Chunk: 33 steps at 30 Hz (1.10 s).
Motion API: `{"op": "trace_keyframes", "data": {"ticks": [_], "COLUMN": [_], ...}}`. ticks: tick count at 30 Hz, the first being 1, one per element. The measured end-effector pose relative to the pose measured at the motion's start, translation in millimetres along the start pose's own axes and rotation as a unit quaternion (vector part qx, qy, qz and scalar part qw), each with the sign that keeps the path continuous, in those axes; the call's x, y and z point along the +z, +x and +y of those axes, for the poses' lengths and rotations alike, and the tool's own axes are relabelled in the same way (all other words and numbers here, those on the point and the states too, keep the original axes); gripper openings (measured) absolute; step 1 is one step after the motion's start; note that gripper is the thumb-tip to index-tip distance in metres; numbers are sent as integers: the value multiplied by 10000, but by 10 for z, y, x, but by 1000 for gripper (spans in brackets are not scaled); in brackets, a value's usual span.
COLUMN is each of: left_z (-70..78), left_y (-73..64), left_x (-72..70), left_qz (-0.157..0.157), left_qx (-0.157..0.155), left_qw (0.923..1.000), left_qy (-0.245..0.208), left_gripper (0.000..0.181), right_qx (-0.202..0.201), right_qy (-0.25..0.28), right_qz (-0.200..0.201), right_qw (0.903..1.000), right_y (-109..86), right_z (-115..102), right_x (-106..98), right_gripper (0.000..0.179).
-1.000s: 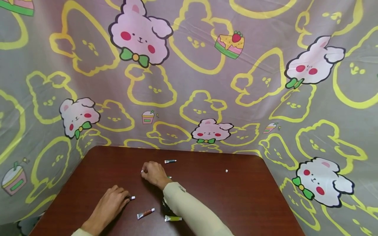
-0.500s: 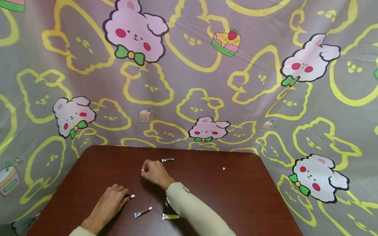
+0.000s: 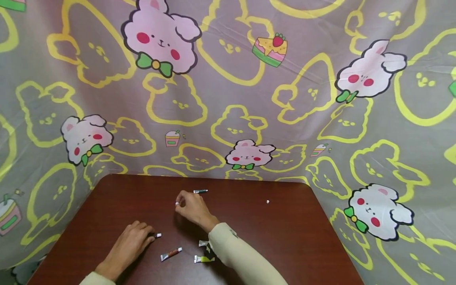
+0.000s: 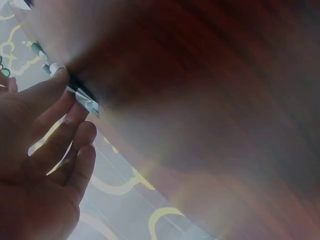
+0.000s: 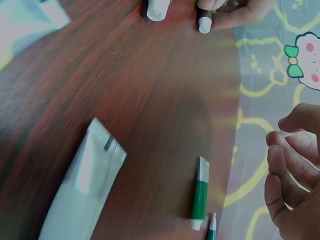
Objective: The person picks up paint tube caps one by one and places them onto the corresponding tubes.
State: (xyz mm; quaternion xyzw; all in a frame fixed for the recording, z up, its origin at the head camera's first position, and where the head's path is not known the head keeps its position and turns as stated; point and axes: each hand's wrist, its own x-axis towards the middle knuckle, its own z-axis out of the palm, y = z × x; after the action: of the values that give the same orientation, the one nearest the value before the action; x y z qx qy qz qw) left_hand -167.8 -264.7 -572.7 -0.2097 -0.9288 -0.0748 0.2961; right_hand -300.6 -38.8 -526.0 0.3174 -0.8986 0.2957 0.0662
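Observation:
My left hand [image 3: 128, 241] rests low over the table at front left and pinches a small dark paint tube with a white cap [image 3: 158, 235]. In the left wrist view its crimped silver end [image 4: 87, 101] sticks out beyond the fingers. Farther back, my right hand [image 3: 194, 208] pinches a tiny white piece [image 3: 177, 203] between thumb and finger; its kind is too small to tell. A brown paint tube [image 3: 171, 254] and a yellow-green one [image 3: 204, 259] lie near the front. The sleeve partly covers another tube's silver end [image 3: 203, 243].
A teal tube [image 3: 200, 191] lies towards the back of the brown table [image 3: 285, 245]. Nearby, the right wrist view has a green tube [image 5: 200, 200]. One small white piece [image 3: 268, 202] sits back right. Patterned cloth [image 3: 303, 23] surrounds the table's back and sides.
My right hand and forearm have shifted a little to the right, uncovering a silver tube end by the sleeve. My left hand stays on its tube. The head view has shifted slightly.

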Motion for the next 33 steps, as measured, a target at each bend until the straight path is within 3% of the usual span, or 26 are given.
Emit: {"op": "trace_keyframes", "data": {"ticks": [19, 33], "left_z": [115, 274], "left_y": [265, 474], "left_x": [100, 247], "left_qz": [132, -190], "left_qx": [66, -45], "left_qw": [9997, 9993], "left_qy": [-197, -307], "left_gripper": [21, 21], "right_qx": [-103, -14], "right_qy": [147, 332], "right_qz": [373, 785], "right_qw": [9991, 9964], "right_y": [-365, -647], "right_z": [192, 363], "right_x": [-346, -582], "right_gripper": [7, 10]}}
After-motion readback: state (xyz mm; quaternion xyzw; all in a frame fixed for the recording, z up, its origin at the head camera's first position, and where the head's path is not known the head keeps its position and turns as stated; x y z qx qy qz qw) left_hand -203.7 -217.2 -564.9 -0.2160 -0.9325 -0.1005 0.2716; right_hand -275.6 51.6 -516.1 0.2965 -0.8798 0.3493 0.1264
